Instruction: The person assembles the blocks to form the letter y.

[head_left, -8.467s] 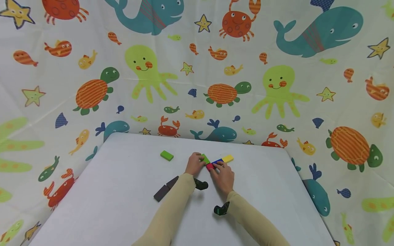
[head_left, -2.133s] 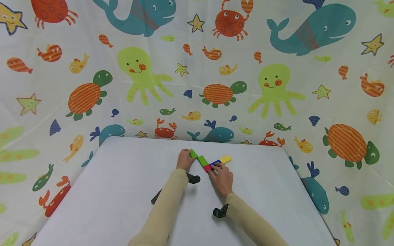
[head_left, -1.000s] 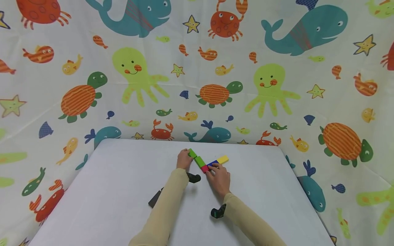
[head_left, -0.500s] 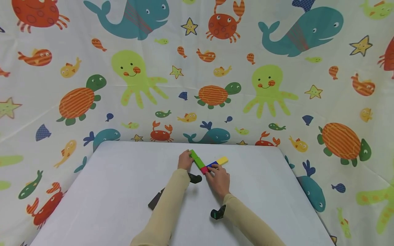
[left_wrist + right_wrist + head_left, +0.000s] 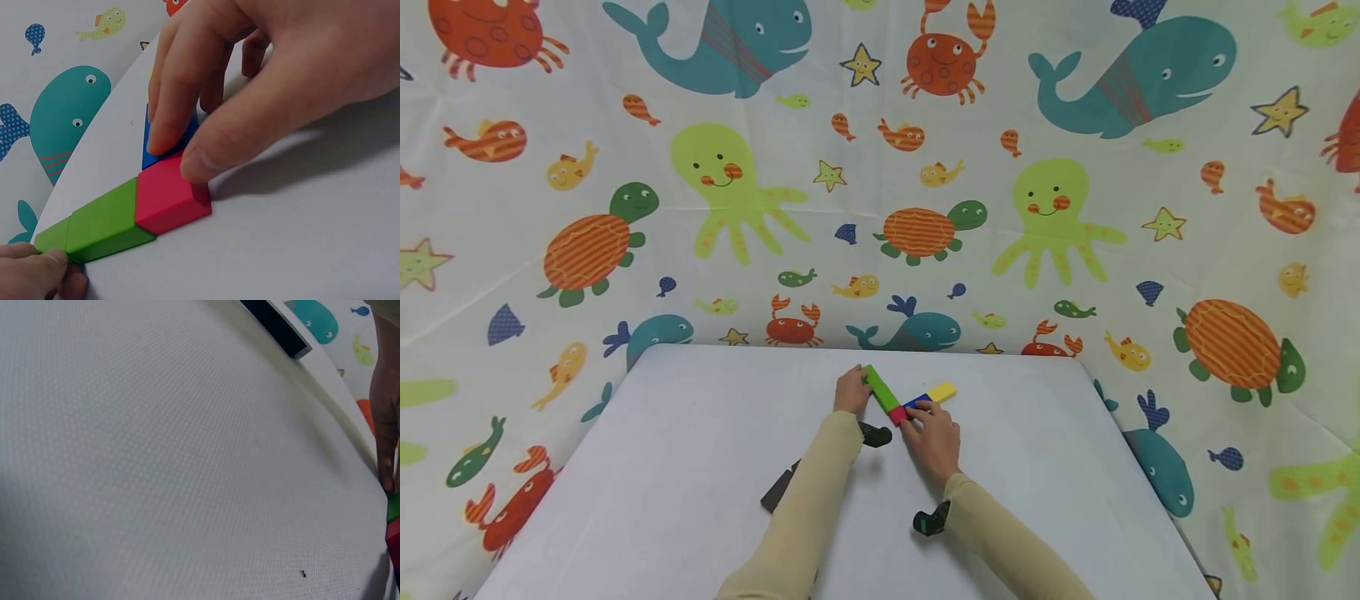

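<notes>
Toy blocks form a V on the white table. One arm runs from a red block (image 5: 169, 194) through a green block (image 5: 103, 219) to a second green block (image 5: 53, 236) at the far end. The other has a blue block (image 5: 918, 402) and a yellow block (image 5: 942, 392). My left hand (image 5: 852, 392) pinches the end green block, which lies flush against its neighbour. My right hand (image 5: 936, 437) bends over the corner, thumb on the red block's edge and index finger on the blue block, partly hiding it.
Dark blocks (image 5: 777, 490) lie left of my left forearm, partly hidden by the sleeve. One dark block (image 5: 281, 328) shows in the right wrist view. Small black devices (image 5: 931, 519) sit at both wrists. A sea-animal curtain (image 5: 850, 192) hangs behind the white table (image 5: 700, 417).
My left hand has taken the loose green block from the left and brought it to the row's end, closing the gap with its neighbour. The right hand has stayed at the corner.
</notes>
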`<state>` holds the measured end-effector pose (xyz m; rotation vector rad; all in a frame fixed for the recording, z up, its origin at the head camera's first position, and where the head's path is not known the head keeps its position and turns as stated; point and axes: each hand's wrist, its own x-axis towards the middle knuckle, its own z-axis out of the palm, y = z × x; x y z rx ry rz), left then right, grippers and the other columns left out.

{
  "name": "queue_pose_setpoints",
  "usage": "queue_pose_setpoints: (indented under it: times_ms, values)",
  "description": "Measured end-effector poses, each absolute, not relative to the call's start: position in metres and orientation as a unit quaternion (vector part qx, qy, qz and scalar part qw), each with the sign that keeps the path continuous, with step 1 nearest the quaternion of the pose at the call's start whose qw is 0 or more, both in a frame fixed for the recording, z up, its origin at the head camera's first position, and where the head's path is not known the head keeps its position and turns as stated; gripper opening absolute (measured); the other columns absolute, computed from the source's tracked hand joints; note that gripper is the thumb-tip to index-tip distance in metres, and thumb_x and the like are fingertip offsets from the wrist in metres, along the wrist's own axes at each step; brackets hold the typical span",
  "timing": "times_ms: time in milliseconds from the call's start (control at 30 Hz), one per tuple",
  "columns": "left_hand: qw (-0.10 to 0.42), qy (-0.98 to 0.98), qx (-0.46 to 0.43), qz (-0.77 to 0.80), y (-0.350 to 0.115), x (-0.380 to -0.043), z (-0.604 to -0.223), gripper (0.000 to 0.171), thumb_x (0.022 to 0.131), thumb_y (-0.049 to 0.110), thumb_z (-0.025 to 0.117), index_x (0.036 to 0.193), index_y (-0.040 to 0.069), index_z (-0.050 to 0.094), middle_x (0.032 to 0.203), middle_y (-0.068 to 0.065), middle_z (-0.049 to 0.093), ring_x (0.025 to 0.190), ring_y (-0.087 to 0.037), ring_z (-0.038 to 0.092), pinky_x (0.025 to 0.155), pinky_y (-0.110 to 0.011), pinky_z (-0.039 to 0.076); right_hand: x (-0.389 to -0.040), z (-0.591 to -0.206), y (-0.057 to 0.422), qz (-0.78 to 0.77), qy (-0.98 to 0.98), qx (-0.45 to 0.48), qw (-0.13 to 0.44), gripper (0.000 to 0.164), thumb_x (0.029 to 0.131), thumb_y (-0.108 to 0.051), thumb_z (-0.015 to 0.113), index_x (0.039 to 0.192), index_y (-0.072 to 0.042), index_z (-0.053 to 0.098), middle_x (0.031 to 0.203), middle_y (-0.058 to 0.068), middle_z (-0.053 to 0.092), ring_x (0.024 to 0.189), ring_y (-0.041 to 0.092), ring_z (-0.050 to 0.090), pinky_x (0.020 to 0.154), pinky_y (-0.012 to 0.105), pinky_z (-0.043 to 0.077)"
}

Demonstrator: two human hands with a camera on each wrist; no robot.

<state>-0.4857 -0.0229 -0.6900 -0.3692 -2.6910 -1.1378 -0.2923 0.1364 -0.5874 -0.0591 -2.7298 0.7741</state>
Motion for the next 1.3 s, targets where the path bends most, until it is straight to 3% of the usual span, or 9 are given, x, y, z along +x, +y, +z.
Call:
queue_pose_setpoints:
  times_ms: [100,233,333,833,1167,1300]
  values:
    - [0.067,-0.898,-0.111,-0.420,-0.026,-0.429,-0.615,0.010,0.086,-0.002,0.062,0.089,-0.004,0.070,0.133,-0.029,0.054,0.124,-0.042,0.052,0.102,-0.045,0.044,-0.291,-0.588,0.136,0.268,-0.951,-0.016,0.156,0.032,0.088,-0.032,0.073,0.116,-0.016,0.074,0.123,0.006,0.063,0.109,0.029,0.057,0.086,0.048,0.044]
    - [0.053,-0.902,-0.096,-0.417,-0.026,-0.399,-0.573,0.018,0.086,-0.006,0.060,0.101,-0.011,0.068,0.132,-0.032,0.053,0.124,-0.045,0.050,0.102,-0.049,0.042,-0.291,-0.590,0.136,0.261,-0.952,-0.018,0.160,0.032,0.088,-0.033,0.073,0.116,-0.017,0.074,0.123,0.005,0.063,0.109,0.028,0.057,0.086,0.048,0.044]
    - [0.055,-0.909,-0.088,-0.404,-0.025,-0.396,-0.569,0.025,0.087,-0.006,0.060,0.110,-0.012,0.067,0.132,-0.031,0.054,0.124,-0.044,0.051,0.102,-0.048,0.043,-0.292,-0.591,0.135,0.259,-0.953,-0.022,0.158,0.033,0.088,-0.034,0.073,0.117,-0.018,0.074,0.123,0.005,0.063,0.110,0.028,0.057,0.087,0.047,0.044]
    - [0.065,-0.904,-0.087,-0.414,-0.030,-0.395,-0.576,0.023,0.085,-0.007,0.063,0.108,-0.007,0.069,0.123,-0.026,0.061,0.112,-0.039,0.059,0.097,-0.048,0.046,-0.289,-0.591,0.130,0.262,-0.953,-0.022,0.151,0.033,0.089,-0.034,0.073,0.117,-0.017,0.073,0.124,0.005,0.063,0.112,0.028,0.057,0.088,0.048,0.044]
    - [0.065,-0.901,-0.084,-0.421,-0.033,-0.389,-0.574,0.033,0.087,-0.003,0.063,0.120,-0.010,0.064,0.123,-0.030,0.059,0.120,-0.043,0.053,0.103,-0.050,0.041,-0.290,-0.592,0.132,0.264,-0.952,-0.019,0.155,0.034,0.088,-0.033,0.073,0.119,-0.017,0.073,0.126,0.005,0.062,0.112,0.028,0.057,0.089,0.048,0.045]
    - [0.040,-0.894,-0.086,-0.438,-0.038,-0.386,-0.565,0.036,0.091,0.002,0.064,0.124,-0.009,0.061,0.125,-0.027,0.058,0.123,-0.040,0.051,0.105,-0.049,0.039,-0.293,-0.590,0.137,0.277,-0.948,-0.016,0.155,0.035,0.089,-0.032,0.073,0.120,-0.017,0.072,0.127,0.005,0.061,0.113,0.029,0.056,0.090,0.049,0.043]
